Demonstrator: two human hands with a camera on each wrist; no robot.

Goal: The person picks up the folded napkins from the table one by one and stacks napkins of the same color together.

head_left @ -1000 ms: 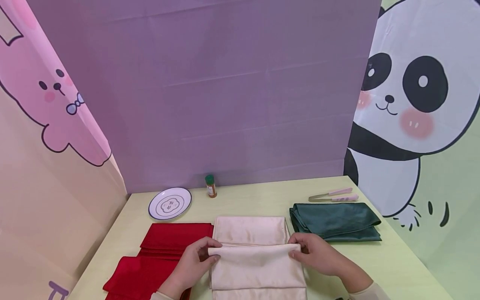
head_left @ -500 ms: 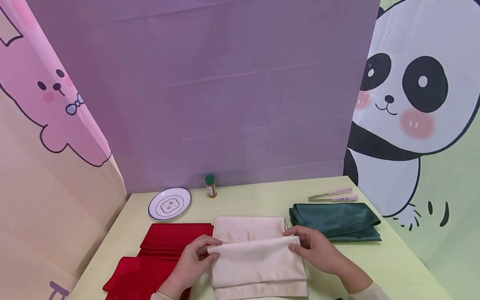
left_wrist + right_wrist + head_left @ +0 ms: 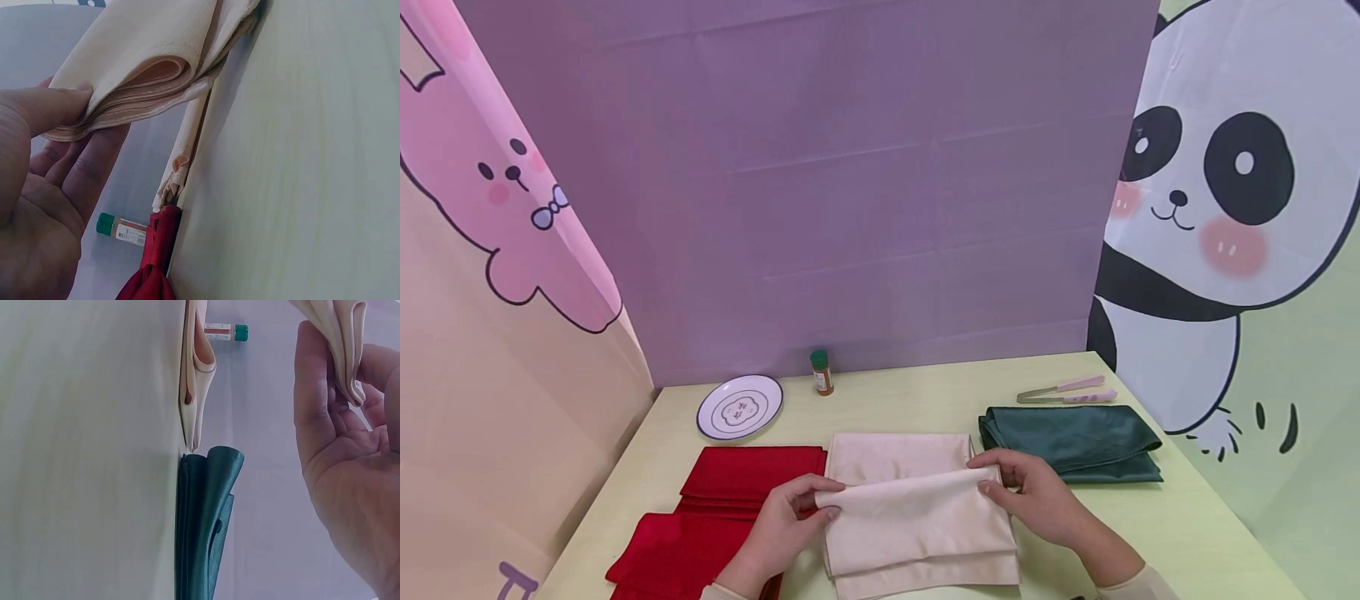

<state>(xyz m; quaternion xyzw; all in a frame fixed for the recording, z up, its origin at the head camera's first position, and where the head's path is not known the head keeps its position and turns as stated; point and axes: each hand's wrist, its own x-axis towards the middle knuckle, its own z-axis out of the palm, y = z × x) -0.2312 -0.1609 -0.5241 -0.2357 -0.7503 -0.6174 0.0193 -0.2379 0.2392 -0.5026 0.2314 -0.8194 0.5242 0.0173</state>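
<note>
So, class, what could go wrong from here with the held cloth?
The left hand and right hand pinch the held cloth at opposite ends; its layers gape in the left wrist view and might slip apart. Moving it could rumple the cream cloth lying behind it, and the left hand might drag the red cloth nearby.

A creased purple backdrop [image 3: 880,183] rises behind a pale yellow table [image 3: 917,404], between a beige cartoon-printed wall [image 3: 505,392] and a pale-green panda-printed wall [image 3: 1285,383].

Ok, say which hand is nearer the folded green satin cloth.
Right: the right hand is beside the green cloth; the left hand is farther off, across the folded cream satin cloth.
</note>
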